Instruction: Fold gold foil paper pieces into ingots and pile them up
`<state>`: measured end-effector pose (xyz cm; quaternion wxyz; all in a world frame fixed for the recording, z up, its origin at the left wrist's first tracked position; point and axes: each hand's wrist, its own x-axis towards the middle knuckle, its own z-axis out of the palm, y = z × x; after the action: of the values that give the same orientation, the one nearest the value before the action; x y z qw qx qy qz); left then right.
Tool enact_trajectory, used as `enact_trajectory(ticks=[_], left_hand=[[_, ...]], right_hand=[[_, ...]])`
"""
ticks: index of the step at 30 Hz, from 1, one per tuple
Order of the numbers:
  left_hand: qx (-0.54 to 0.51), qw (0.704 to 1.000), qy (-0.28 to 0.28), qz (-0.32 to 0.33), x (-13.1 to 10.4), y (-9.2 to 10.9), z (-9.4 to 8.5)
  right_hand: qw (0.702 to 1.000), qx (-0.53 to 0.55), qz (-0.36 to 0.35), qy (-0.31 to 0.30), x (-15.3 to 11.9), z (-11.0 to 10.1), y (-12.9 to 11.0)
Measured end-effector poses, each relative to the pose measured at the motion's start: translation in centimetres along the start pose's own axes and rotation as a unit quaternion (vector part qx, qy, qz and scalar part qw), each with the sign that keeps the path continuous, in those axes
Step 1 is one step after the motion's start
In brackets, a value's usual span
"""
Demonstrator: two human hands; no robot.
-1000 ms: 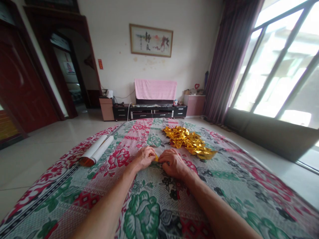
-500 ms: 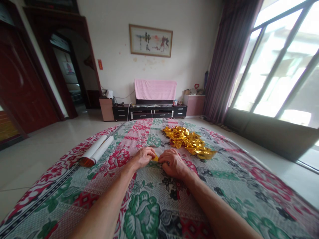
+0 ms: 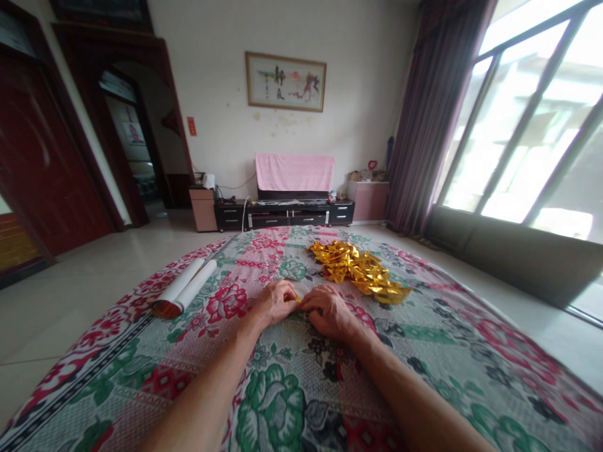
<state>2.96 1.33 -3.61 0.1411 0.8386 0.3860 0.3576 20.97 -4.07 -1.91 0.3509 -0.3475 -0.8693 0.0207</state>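
Right between the two hands, near the middle of the table, is a small piece of yellow paper [image 3: 298, 299], mostly hidden by the fingers. A pale patch shows just beyond it, though whether it belongs to the same piece I cannot tell. The left hand [image 3: 276, 301] has its fingertips drawn together in a narrow pinch on the paper's left side. The right hand [image 3: 328, 309] curls over the right side, fingertips close together on the paper and nearly meeting those of the left; how its thumb sits is hard to make out. Both forearms reach in from the near edge over a tablecloth [image 3: 269, 405] patterned with green, red and dark flowers.

Beyond the right hand and a little to its right lies a long heap of shiny gold folded paper [image 3: 351, 263], its pieces overlapping. Well to the left of the left hand, two white rolls [image 3: 186, 285] lie side by side at a slant, a coppery sheen at their near ends.

Past the table stands a low black cabinet [image 3: 271, 221], with a pink cloth [image 3: 294, 171] draped above it. A framed picture [image 3: 286, 81] hangs on the wall, and a purple curtain [image 3: 424, 119] hangs beside the bright window [image 3: 532, 125].
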Motion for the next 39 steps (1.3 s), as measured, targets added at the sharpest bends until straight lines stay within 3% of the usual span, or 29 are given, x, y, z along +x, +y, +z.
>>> enact_trajectory(ticks=[8, 14, 17, 20, 28, 36, 39], left_hand=[[-0.061, 0.998, -0.02, -0.01, 0.0, -0.2, -0.6], [-0.05, 0.994, 0.093, -0.027, 0.1, 0.1, -1.4], [-0.002, 0.992, 0.115, -0.056, 0.1, -0.2, -1.5], [0.009, 0.992, 0.1, -0.071, 0.1, -0.2, -1.5], [0.013, 0.995, 0.091, -0.025, 0.0, -0.1, -1.6], [0.032, 0.995, 0.08, -0.052, -0.1, 0.4, -1.6], [0.049, 0.992, 0.108, -0.049, 0.0, 0.4, -1.7]], right_hand=[[1.0, 0.0, -0.002, 0.01, 0.1, -0.2, -0.4], [1.0, -0.02, 0.011, 0.012, 0.1, -0.2, -0.4], [0.999, -0.039, 0.012, 0.002, 0.3, -0.2, -0.5], [0.999, -0.052, 0.006, -0.013, 0.5, -0.3, -0.5], [0.993, -0.104, 0.006, -0.052, 0.7, -1.1, -0.7], [0.989, -0.131, 0.035, -0.067, 0.7, -1.5, -0.3], [0.989, -0.126, 0.048, -0.063, 0.7, -1.6, -0.1]])
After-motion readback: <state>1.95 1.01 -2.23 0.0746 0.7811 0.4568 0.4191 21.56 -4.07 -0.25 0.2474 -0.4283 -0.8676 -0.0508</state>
